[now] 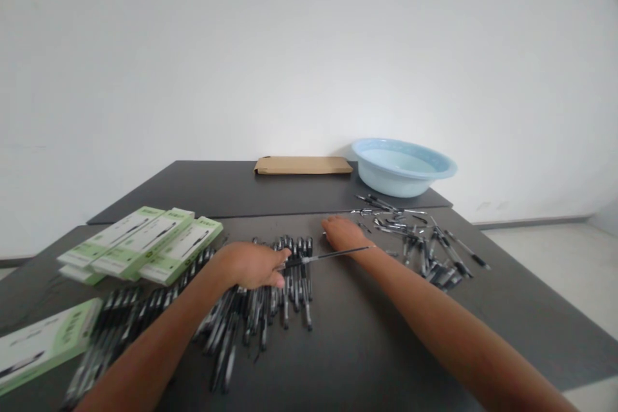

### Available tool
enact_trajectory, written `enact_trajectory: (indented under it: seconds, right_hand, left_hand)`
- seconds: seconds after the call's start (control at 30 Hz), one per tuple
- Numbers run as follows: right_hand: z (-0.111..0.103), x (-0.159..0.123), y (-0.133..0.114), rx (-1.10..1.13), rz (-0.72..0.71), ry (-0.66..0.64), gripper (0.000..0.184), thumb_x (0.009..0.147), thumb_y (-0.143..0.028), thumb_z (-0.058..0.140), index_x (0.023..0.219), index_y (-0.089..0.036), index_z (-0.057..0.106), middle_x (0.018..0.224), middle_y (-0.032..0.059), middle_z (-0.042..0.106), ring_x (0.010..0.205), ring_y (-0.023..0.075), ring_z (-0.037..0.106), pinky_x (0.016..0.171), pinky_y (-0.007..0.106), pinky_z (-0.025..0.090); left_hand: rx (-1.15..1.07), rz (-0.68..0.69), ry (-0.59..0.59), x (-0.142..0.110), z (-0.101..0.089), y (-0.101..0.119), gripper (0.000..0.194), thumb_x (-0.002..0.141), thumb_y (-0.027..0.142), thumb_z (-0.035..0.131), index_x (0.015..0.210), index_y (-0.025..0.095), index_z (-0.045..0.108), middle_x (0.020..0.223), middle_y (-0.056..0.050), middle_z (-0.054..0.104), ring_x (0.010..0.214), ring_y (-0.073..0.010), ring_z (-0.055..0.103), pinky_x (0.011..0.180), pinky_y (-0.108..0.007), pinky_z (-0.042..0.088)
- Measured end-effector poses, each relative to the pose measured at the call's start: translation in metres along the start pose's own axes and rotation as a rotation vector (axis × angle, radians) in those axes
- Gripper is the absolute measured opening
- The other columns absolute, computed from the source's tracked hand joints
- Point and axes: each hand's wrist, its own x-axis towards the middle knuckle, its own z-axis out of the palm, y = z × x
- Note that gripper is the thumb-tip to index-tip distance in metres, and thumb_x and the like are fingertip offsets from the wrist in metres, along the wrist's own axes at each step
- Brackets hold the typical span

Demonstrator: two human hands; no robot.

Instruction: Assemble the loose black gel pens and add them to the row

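My left hand (251, 264) is closed in a pinch on one slim black pen (328, 256), which sticks out to the right, level above the dark table (367, 335). Under and around that hand lies a wide pile of black pens (270, 306). My right hand (344, 232) rests palm down on the table just beyond the pen's far end, its fingers stretched toward the left with nothing seen in them. The pen's tip reaches to about my right wrist.
Several loose pens and pen parts (425, 251) are scattered right of my right hand. Green-and-white flat boxes (145, 244) are stacked at the left, and another box (38, 341) lies at the lower left. A light blue basin (403, 167) and a brown envelope (303, 165) sit at the back.
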Motion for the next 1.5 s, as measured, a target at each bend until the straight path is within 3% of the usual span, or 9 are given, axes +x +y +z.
enact_trajectory:
  seconds: [0.2,0.4,0.53,0.7,0.83,0.93,1.1,1.23,1.5]
  right_hand:
    - [-0.002,-0.002,0.000,0.011,0.005,-0.036,0.024,0.089,-0.017,0.043,0.108,-0.013,0.056,0.108,0.0164,0.062,0.103,0.0247,0.057,0.083,0.034,0.044]
    - [0.002,0.001,-0.005,0.077,0.001,-0.042,0.023,0.086,-0.010,0.042,0.104,-0.013,0.057,0.108,0.0152,0.062,0.102,0.0222,0.058,0.083,0.030,0.042]
    - [0.005,-0.002,-0.002,0.167,0.029,0.023,0.022,0.081,-0.012,0.049,0.102,-0.012,0.055,0.103,0.0158,0.063,0.094,0.0229,0.059,0.078,0.030,0.041]
    - [0.003,-0.012,0.002,0.354,0.078,0.190,0.022,0.085,-0.012,0.040,0.104,-0.013,0.052,0.097,0.0115,0.064,0.088,0.0187,0.058,0.077,0.028,0.039]
    - [0.000,-0.030,0.005,0.534,0.063,0.296,0.018,0.085,-0.014,0.042,0.098,-0.016,0.054,0.095,0.0067,0.064,0.088,0.0160,0.057,0.079,0.026,0.040]
    - [-0.002,-0.048,0.008,0.694,0.046,0.336,0.014,0.088,-0.021,0.041,0.093,-0.018,0.053,0.081,0.0016,0.062,0.074,0.0137,0.057,0.069,0.024,0.043]
    - [-0.009,-0.070,0.016,1.414,0.048,0.506,0.010,0.079,-0.027,0.057,0.086,-0.020,0.056,0.064,-0.0043,0.050,0.058,0.0110,0.049,0.055,0.021,0.040]
    - [-0.016,-0.074,0.018,1.750,-0.039,0.418,0.013,0.076,-0.027,0.065,0.083,-0.021,0.056,0.061,-0.0047,0.052,0.054,0.0102,0.050,0.052,0.022,0.040]
    - [-0.027,-0.080,0.008,1.911,-0.110,0.356,0.020,0.076,-0.030,0.068,0.083,-0.021,0.052,0.066,-0.0023,0.063,0.055,0.0132,0.059,0.055,0.027,0.047]
  left_hand:
    - [0.022,0.008,-0.022,-0.002,-0.002,0.004,0.062,0.088,0.039,0.046,0.144,0.014,0.030,0.126,-0.018,0.057,0.110,-0.0310,0.057,0.082,-0.036,0.046]
    - [-0.002,0.016,0.014,-0.002,0.000,0.005,0.060,0.084,0.037,0.051,0.139,0.016,0.039,0.116,-0.016,0.065,0.099,-0.0303,0.063,0.075,-0.034,0.047]
    - [-0.029,0.029,-0.032,0.000,0.001,0.003,0.055,0.086,0.036,0.047,0.137,0.017,0.040,0.105,-0.014,0.070,0.088,-0.0279,0.065,0.068,-0.032,0.047]
    - [-0.080,0.008,-0.044,0.003,0.000,-0.001,0.049,0.086,0.037,0.048,0.131,0.019,0.048,0.097,-0.011,0.072,0.082,-0.0263,0.066,0.063,-0.030,0.046]
    - [-0.086,0.000,-0.054,0.004,-0.003,-0.001,0.056,0.086,0.035,0.047,0.139,0.016,0.039,0.098,-0.012,0.072,0.081,-0.0265,0.065,0.060,-0.029,0.045]
    - [-0.076,0.001,-0.073,0.005,-0.003,-0.001,0.058,0.087,0.034,0.046,0.141,0.014,0.035,0.095,-0.012,0.072,0.078,-0.0255,0.065,0.055,-0.028,0.043]
    - [-0.106,0.029,-0.079,0.012,0.000,-0.005,0.056,0.087,0.032,0.044,0.139,0.012,0.037,0.088,-0.010,0.074,0.071,-0.0223,0.065,0.049,-0.025,0.039]
    - [-0.140,0.027,-0.096,0.016,0.001,-0.009,0.054,0.086,0.032,0.045,0.136,0.011,0.041,0.088,-0.011,0.074,0.072,-0.0225,0.066,0.050,-0.025,0.042]
    - [-0.243,0.004,-0.131,0.019,0.001,-0.019,0.051,0.087,0.031,0.042,0.132,0.007,0.041,0.101,-0.017,0.071,0.079,-0.0229,0.067,0.059,-0.026,0.047]
